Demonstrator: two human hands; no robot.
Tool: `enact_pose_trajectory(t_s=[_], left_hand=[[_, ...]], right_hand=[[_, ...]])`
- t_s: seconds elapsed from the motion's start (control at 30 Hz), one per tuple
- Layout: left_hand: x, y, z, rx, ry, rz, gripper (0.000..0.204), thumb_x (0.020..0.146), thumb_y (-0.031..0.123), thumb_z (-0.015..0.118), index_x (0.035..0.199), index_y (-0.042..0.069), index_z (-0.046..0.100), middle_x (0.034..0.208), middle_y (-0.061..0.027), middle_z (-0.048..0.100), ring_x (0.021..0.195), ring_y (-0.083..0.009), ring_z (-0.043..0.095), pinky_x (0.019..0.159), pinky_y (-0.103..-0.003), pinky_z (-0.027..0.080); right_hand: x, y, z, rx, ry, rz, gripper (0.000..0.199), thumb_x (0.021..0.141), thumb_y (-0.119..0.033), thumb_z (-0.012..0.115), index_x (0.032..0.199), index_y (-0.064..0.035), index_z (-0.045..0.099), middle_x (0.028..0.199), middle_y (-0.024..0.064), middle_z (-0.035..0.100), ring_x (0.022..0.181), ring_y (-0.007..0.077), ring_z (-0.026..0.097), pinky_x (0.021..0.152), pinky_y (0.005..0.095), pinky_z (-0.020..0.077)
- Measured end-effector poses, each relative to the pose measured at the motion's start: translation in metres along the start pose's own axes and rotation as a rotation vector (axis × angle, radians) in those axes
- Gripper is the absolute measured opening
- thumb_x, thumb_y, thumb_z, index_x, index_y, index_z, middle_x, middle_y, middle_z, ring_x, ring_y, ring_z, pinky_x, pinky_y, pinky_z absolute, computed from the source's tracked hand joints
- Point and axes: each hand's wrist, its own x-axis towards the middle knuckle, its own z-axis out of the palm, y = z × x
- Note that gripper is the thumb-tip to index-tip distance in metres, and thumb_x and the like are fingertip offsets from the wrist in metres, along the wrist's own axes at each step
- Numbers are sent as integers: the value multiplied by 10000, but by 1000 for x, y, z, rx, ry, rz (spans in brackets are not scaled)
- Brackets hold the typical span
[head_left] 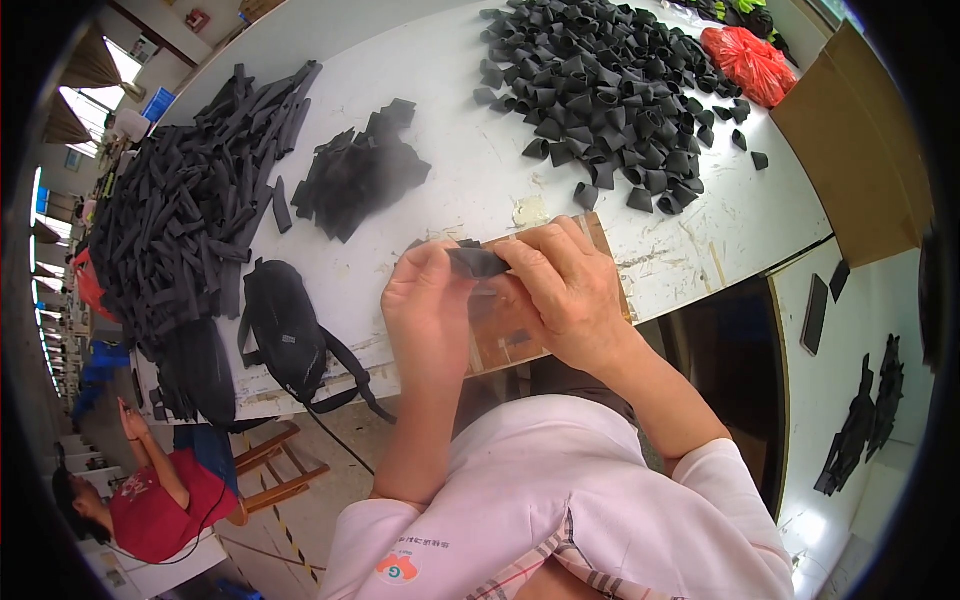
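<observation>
Both hands [500,300] pinching black strip [476,262], white table [480,190], folded pieces pile [600,90]

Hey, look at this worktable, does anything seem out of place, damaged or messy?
The white table is scuffed and stained near its front edge. A few folded black pieces lie strayed from the big heap, and a black pouch overhangs the edge, strap dangling. Both hands hold a black strip.

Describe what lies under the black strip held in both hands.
Under the black strip a brown board rests on the white table. The left hand and right hand cover the board's middle.
</observation>
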Motion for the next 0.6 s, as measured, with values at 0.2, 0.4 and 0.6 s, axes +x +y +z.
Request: enact_pose_trajectory(t_s=[0.2, 0.4, 0.6], left_hand=[[-8, -5, -2, 106, 123, 2, 105, 856, 95, 521, 861, -5, 552, 847, -77, 576, 718, -119, 550, 661, -244, 462], [-3, -10, -7, 421, -3, 238, 90, 838, 67, 538, 875, -13, 557, 890, -82, 566, 738, -115, 524, 710, -237, 435], [5, -1, -5, 672, -206, 225, 106, 747, -54, 578, 846, -18, 590, 906, -74, 569, 847, -135, 530, 754, -242, 431]], right_hand=[[-12, 14, 8, 98, -60, 28, 175, 630, -20, 631, 774, -18, 532, 688, 59, 461, 624, 218, 461, 489, 310, 398], [-17, 17, 11, 206, -51, 87, 130, 657, -32, 627, 751, -32, 538, 676, 63, 463, 615, 218, 457, 503, 316, 396], [-6, 9, 1, 225, -58, 170, 114, 679, -71, 639, 737, -38, 546, 664, 58, 467, 613, 217, 461, 508, 314, 401]])
